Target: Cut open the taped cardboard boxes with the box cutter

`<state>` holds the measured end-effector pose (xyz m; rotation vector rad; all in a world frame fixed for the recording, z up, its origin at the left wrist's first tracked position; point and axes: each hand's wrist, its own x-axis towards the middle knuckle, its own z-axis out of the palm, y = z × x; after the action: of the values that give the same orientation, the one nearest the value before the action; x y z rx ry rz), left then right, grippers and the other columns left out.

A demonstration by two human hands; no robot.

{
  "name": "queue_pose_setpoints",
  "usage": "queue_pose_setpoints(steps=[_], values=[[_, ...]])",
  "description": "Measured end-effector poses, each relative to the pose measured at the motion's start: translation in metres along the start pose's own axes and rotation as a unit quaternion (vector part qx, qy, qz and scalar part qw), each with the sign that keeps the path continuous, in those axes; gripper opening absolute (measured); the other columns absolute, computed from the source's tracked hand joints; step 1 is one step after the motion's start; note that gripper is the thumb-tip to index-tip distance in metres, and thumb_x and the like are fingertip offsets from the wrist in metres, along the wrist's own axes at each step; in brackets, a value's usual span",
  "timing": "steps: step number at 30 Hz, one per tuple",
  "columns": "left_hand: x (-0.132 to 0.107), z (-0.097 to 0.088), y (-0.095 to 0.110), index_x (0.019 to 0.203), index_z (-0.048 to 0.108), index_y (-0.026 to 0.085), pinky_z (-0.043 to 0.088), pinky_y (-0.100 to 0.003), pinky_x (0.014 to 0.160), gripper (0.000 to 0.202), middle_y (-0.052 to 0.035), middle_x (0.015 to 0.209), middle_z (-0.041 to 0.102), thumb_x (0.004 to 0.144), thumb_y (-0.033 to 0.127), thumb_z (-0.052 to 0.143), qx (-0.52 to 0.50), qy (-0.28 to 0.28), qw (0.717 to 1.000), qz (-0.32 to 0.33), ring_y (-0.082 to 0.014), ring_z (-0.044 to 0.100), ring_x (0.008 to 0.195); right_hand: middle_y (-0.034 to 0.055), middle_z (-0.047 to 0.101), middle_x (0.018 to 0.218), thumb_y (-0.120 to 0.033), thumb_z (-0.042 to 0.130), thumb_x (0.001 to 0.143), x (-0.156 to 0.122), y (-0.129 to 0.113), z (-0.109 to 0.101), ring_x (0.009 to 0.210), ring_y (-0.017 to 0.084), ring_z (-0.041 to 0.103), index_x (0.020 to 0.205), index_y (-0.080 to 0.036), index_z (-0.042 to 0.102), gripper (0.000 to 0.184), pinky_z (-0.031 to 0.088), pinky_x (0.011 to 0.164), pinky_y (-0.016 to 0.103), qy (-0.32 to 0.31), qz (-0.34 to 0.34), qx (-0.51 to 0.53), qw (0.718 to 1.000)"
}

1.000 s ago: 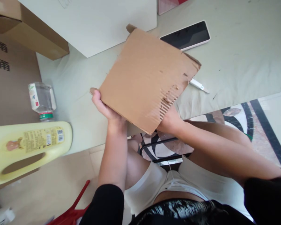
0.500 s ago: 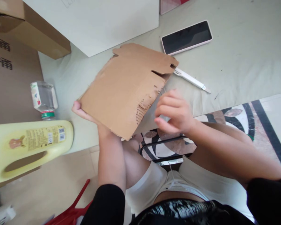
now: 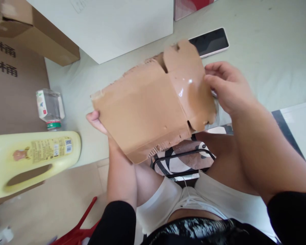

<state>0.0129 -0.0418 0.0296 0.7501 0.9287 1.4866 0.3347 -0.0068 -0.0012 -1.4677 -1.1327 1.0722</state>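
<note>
Two hands of mine are at one brown cardboard piece [image 3: 137, 109], which I have raised and tilted in the centre of the frame, above the pale cloth [image 3: 265, 61]. My left hand [image 3: 95, 120] grips its left edge, just left of centre: the thumb curls over that edge, and the other fingers are hidden behind the board. My right hand [image 3: 231, 86], right of centre, is at the outer edge of the flap [image 3: 191, 85], thumb and fingers set with a narrow gap between them. I cannot tell whether they pinch the card or only touch it. The flap's surface is glossy, with bright glints on it. The lower and upper edges of the board look ragged, with bare corrugation showing along the lower one.

Behind the flap, at the upper right of centre, a dark-screened phone [image 3: 213, 42] lies partly covered from my view. A large white panel [image 3: 127, 27] fills the top centre, with a pink and red item [image 3: 191, 8] beside it at the top edge. In the upper left I see a brown carton [image 3: 53, 44], and further down the left side a brown surface [image 3: 20, 88] printed with dark characters. A clear bottle [image 3: 51, 105] with a green cap lies left of my left hand, just above the yellow jug [image 3: 40, 149]. Something red [image 3: 84, 219] shows at the lower left, and my white shorts [image 3: 163, 200] fill the bottom centre.
</note>
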Motion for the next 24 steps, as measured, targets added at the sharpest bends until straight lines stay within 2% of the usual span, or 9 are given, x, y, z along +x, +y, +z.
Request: queue_pose_setpoints(steps=[2,4,8,11,14,18,24], values=[[-0.001,0.002,-0.001,0.094,0.068,0.024,0.057,-0.037,0.089,0.044,-0.0062,0.097,0.074,0.069,0.057,0.053,-0.078,-0.007,0.997,-0.022,-0.0254,0.066,0.104,0.0061,0.075,0.104,-0.042,0.083,0.075,-0.009,-0.011,0.001,0.094,0.025,0.071,0.103,-0.025,0.065,0.037,0.061,0.083,0.043,-0.07,0.06,0.032,0.995],[-0.003,0.007,0.0,0.095,0.07,0.023,0.057,-0.036,0.086,0.042,-0.006,0.094,0.075,0.071,0.052,0.051,-0.11,-0.011,0.993,-0.032,-0.0242,0.068,0.098,0.0055,0.074,0.109,-0.039,0.081,0.078,-0.019,-0.023,0.004,0.101,0.028,0.071,0.106,-0.025,0.065,0.035,0.061,0.089,0.047,-0.093,0.1,0.022,0.99],[0.0,0.011,0.006,0.097,0.071,0.018,0.056,-0.035,0.083,0.044,-0.0067,0.08,0.075,0.066,0.042,0.052,-0.063,0.022,0.997,-0.039,-0.0231,0.069,0.081,0.0049,0.073,0.103,-0.037,0.082,0.075,-0.023,-0.031,0.006,0.103,0.032,0.07,0.098,-0.025,0.064,0.031,0.059,0.095,0.055,-0.044,0.115,-0.038,0.992],[0.007,0.001,0.005,0.096,0.072,0.016,0.056,-0.035,0.092,0.044,-0.0053,0.073,0.074,0.059,0.032,0.054,-0.025,0.061,0.998,-0.004,-0.0214,0.068,0.072,0.0045,0.072,0.1,-0.036,0.082,0.074,-0.02,-0.028,0.007,0.098,0.03,0.07,0.096,-0.025,0.063,0.031,0.058,0.094,0.056,-0.022,0.103,-0.078,0.991],[0.012,-0.008,0.002,0.1,0.071,0.015,0.054,-0.039,0.101,0.048,-0.0061,0.076,0.076,0.059,0.031,0.053,-0.024,0.056,0.998,0.017,-0.0237,0.07,0.077,0.0053,0.07,0.098,-0.035,0.082,0.074,-0.019,-0.03,0.008,0.096,0.028,0.069,0.096,-0.023,0.062,0.031,0.058,0.091,0.052,-0.011,0.098,-0.108,0.989],[0.011,-0.006,0.003,0.11,0.069,0.013,0.052,-0.037,0.104,0.057,-0.0071,0.084,0.078,0.057,0.027,0.051,-0.027,0.046,0.998,0.015,-0.025,0.073,0.088,0.0061,0.07,0.098,-0.033,0.08,0.076,-0.023,-0.037,0.01,0.094,0.026,0.068,0.097,-0.021,0.062,0.029,0.057,0.09,0.048,-0.009,0.104,-0.123,0.987],[0.007,0.003,0.009,0.116,0.065,0.014,0.056,-0.037,0.096,0.063,-0.0064,0.09,0.079,0.057,0.026,0.048,-0.026,0.08,0.996,0.004,-0.0221,0.07,0.074,0.0055,0.07,0.097,-0.031,0.08,0.076,-0.025,-0.041,0.011,0.093,0.026,0.068,0.096,-0.022,0.064,0.027,0.057,0.089,0.048,0.005,0.115,-0.127,0.985]])
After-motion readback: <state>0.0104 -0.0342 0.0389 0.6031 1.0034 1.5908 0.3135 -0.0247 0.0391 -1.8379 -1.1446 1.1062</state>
